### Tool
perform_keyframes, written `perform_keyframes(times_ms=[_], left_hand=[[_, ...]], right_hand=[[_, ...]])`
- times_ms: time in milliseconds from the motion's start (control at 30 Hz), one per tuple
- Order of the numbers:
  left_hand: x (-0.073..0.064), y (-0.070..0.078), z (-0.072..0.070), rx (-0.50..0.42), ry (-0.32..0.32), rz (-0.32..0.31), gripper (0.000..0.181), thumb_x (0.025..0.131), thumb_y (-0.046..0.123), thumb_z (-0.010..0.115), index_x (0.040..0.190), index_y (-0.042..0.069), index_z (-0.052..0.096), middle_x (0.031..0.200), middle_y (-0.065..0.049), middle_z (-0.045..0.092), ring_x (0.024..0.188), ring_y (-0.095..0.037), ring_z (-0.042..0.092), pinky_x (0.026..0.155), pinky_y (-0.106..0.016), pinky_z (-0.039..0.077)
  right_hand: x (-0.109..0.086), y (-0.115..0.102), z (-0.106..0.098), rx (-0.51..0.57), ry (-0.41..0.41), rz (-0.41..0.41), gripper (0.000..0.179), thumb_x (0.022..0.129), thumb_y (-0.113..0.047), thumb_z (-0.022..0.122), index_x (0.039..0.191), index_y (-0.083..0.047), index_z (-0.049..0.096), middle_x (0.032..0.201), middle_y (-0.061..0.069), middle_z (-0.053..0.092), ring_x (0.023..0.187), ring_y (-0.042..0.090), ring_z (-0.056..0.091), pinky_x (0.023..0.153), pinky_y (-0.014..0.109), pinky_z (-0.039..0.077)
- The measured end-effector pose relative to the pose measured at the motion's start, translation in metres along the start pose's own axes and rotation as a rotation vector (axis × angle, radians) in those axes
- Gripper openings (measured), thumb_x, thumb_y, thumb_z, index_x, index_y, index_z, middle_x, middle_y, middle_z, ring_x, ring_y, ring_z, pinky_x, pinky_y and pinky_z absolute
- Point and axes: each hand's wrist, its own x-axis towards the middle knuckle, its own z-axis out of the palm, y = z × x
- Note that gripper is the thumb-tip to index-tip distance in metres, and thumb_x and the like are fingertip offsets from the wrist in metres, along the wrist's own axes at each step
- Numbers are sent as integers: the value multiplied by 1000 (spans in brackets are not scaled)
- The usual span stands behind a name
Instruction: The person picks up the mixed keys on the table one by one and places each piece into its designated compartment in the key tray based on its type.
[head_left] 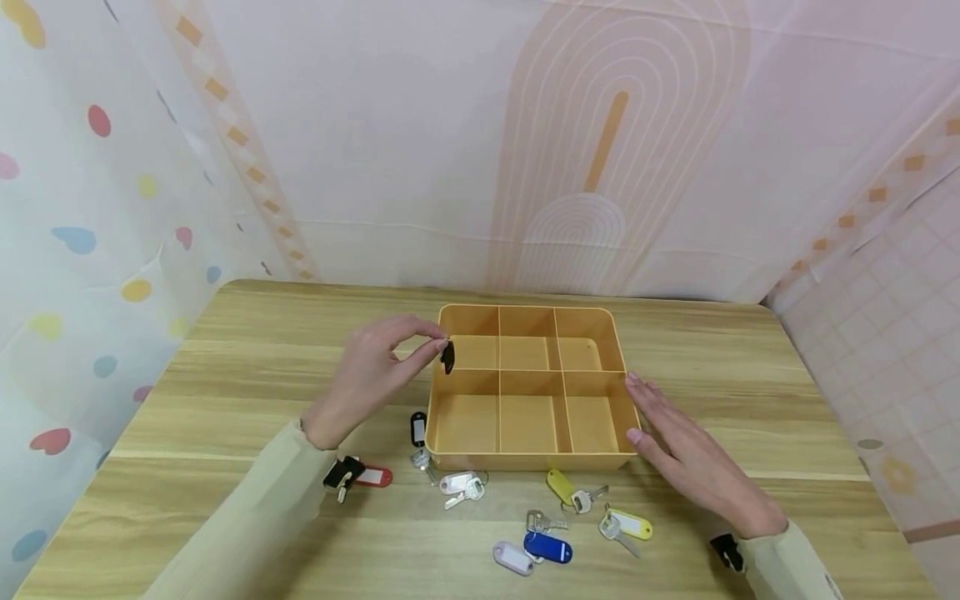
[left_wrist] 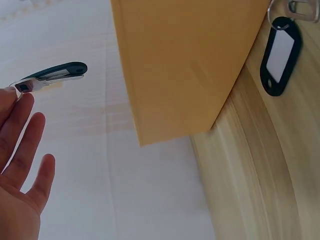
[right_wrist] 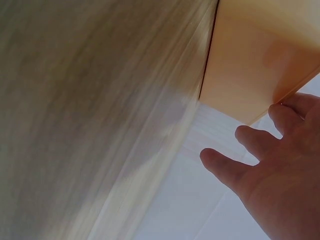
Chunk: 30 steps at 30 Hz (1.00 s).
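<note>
Tabletop edge (head_left: 337, 292) behind box (head_left: 525, 462), right hand (head_left: 686, 450) alongside

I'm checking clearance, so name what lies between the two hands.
In the head view: the divided tray and, pinched by the left hand, a black tag.

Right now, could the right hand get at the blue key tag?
Probably yes: the right hand touches the box but holds nothing, and the blue key tag lies uncovered on the table beside a lavender tag.
</note>
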Motion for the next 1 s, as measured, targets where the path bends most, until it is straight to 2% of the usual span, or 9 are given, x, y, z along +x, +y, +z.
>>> perform_keyframes(times_ms=[200,400,633,800,1000], left_hand=[[10,-6,12,-29,-34,-50,8,92,5,77,101,3,78,99,-7,78,95,-27,74,87,-46,58],[15,-20,26,-42,-57,-81,8,94,6,76,101,3,78,101,-9,78,96,-27,74,86,-46,58],[13,-35,36,-61,-103,-100,8,96,7,74,102,3,77,102,-10,78,94,-27,73,83,-53,57],[10,-42,40,-57,-138,-114,8,96,7,74,102,3,77,102,-10,77,94,-27,72,86,-52,57],[10,-43,44,-7,-163,-116,8,95,8,74,102,4,78,101,-10,77,89,-25,70,81,-48,56]], right_hand=[[0,0,-1,8,-2,9,65,111,-32,49,167,-17,21,172,6,19,155,40,21,116,68,27],[0,0,0,9,3,6,65,111,-32,49,167,-18,20,172,8,20,155,40,21,116,67,26],[0,0,1,14,4,5,65,111,-31,49,167,-19,19,172,8,20,155,40,21,115,68,27],[1,0,1,15,3,1,65,111,-31,50,167,-18,20,172,9,20,155,41,21,115,69,27],[2,0,1,11,-1,-1,65,111,-31,49,167,-16,20,172,9,19,155,41,21,115,69,26]])
